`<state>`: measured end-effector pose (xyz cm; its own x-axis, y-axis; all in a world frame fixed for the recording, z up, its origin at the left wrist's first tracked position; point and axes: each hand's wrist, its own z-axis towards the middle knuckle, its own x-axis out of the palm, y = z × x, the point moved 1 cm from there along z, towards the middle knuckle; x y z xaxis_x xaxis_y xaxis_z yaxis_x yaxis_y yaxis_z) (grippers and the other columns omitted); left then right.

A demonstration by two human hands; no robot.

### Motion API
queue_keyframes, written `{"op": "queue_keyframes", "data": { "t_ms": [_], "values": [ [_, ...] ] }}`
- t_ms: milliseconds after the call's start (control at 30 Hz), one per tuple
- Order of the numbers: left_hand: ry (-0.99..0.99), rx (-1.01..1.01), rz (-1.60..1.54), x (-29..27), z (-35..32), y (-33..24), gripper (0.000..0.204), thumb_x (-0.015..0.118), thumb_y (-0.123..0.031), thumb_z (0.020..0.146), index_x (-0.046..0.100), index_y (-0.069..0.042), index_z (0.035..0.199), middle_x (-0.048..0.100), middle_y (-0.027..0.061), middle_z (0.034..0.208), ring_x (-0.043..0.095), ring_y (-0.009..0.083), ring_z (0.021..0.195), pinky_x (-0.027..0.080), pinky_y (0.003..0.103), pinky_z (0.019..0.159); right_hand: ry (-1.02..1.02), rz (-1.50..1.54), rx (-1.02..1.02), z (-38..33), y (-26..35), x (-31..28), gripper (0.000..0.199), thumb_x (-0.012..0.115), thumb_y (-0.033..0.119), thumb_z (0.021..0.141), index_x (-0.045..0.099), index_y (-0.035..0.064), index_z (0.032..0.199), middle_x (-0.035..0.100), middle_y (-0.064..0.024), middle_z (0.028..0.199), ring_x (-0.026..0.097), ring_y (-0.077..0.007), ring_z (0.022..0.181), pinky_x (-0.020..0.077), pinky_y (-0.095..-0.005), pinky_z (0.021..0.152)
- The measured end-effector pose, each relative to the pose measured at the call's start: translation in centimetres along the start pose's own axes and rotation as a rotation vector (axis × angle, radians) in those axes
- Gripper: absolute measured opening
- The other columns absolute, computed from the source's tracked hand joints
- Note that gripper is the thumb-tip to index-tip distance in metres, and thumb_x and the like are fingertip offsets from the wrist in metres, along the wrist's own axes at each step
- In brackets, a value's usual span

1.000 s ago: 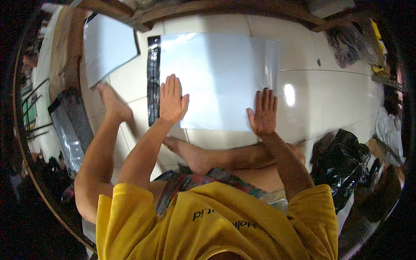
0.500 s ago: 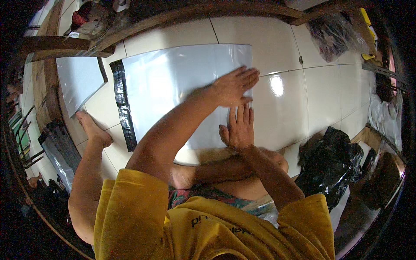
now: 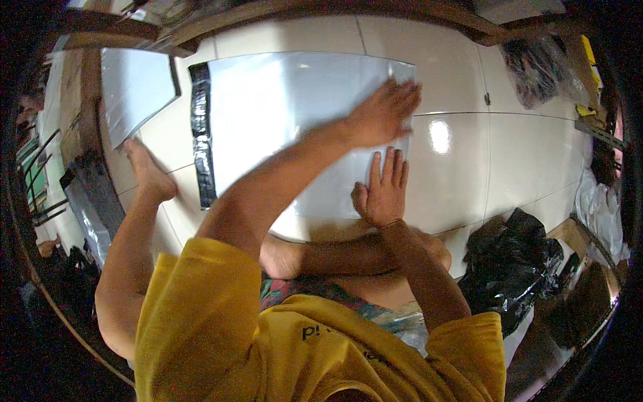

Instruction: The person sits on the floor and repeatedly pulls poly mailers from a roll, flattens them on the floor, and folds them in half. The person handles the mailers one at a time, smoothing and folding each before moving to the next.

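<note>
A white plastic mailing bag [image 3: 268, 100] lies flat on the tiled floor before me, a crinkled black strip running down its left edge. Across it reaches my left arm; my left hand [image 3: 385, 112] is over the bag's right end, palm down, its slightly blurred fingers stretched toward the right edge. Just nearer to me, my right hand [image 3: 383, 191] rests flat on the bag's near right corner with fingers spread. Neither hand grips anything.
A second white sheet [image 3: 137, 94] with a dark edge lies at the far left, by my foot. Black plastic bags [image 3: 509, 261] are heaped at the right, and a clear bag of dark items [image 3: 536, 70] is at the far right. A wooden beam [image 3: 321, 17] spans the far side.
The view has shifted a little. My left hand has slid slightly toward the far side of the bag, and the gap between my two hands has widened.
</note>
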<state>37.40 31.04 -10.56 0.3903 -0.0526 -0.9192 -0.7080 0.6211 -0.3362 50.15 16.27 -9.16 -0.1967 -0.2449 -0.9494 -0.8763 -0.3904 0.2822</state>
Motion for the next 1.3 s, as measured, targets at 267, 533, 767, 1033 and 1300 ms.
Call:
{"op": "queue_keyframes", "data": {
  "t_ms": [267, 533, 767, 1033, 1300],
  "values": [
    [0.161, -0.383, -0.008, -3.9, -17.5, -4.1, 0.073, 0.051, -0.047, 0.098, 0.038, 0.001, 0.15, 0.033, 0.0166, 0.16, 0.029, 0.0286, 0.149, 0.019, 0.049, 0.123, -0.083, -0.076, -0.038, -0.5, -0.1, 0.5, 0.076, 0.054, 0.037, 0.091, 0.032, -0.0048, 0.151, 0.028, -0.0327, 0.157, 0.023, -0.0526, 0.146, 0.0148, -0.064, 0.12],
    [0.032, -0.667, 0.106, -9.8, -29.2, 3.1, 0.068, 0.049, -0.034, 0.099, 0.029, 0.004, 0.152, 0.027, 0.0257, 0.159, 0.024, 0.0408, 0.149, 0.017, 0.054, 0.122, -0.121, -0.157, -0.106, -0.9, -0.5, 1.1, 0.073, 0.046, 0.039, 0.096, 0.029, -0.004, 0.153, 0.024, -0.0327, 0.158, 0.021, -0.0514, 0.147, 0.0142, -0.0624, 0.121],
    [-0.004, -0.467, 0.165, -10.6, -28.4, 1.5, 0.053, 0.056, -0.039, 0.096, 0.052, -0.002, 0.134, 0.044, 0.0185, 0.146, 0.036, 0.0332, 0.141, 0.024, 0.048, 0.121, -0.184, -0.15, -0.185, -0.9, -0.8, 0.5, 0.07, 0.049, 0.036, 0.097, 0.029, -0.002, 0.153, 0.025, -0.0324, 0.157, 0.022, -0.0513, 0.147, 0.0182, -0.0621, 0.119],
    [0.136, -0.038, 0.05, -8.7, -26.8, -6.9, 0.024, 0.068, -0.027, 0.082, 0.067, -0.007, 0.096, 0.061, 0.0066, 0.102, 0.058, 0.0226, 0.102, 0.047, 0.038, 0.09, 0.15, -0.224, -0.481, -3.4, 9.4, -1.4, 0.024, 0.062, 0.014, 0.086, 0.059, 0.0041, 0.108, 0.056, -0.0121, 0.1, 0.061, -0.0297, 0.096, 0.0564, -0.0426, 0.078],
    [0.125, -0.096, 0.118, -7.1, -27.2, -7.7, 0.015, 0.06, -0.015, 0.083, 0.067, -0.005, 0.091, 0.064, 0.0063, 0.093, 0.063, 0.022, 0.093, 0.054, 0.033, 0.077, 0.112, -0.461, -0.478, -3.8, 9.8, 1.7, 0.024, 0.059, 0.014, 0.087, 0.055, 0.0027, 0.108, 0.057, -0.0121, 0.099, 0.062, -0.0284, 0.092, 0.0559, -0.0408, 0.078]
  ]
}}
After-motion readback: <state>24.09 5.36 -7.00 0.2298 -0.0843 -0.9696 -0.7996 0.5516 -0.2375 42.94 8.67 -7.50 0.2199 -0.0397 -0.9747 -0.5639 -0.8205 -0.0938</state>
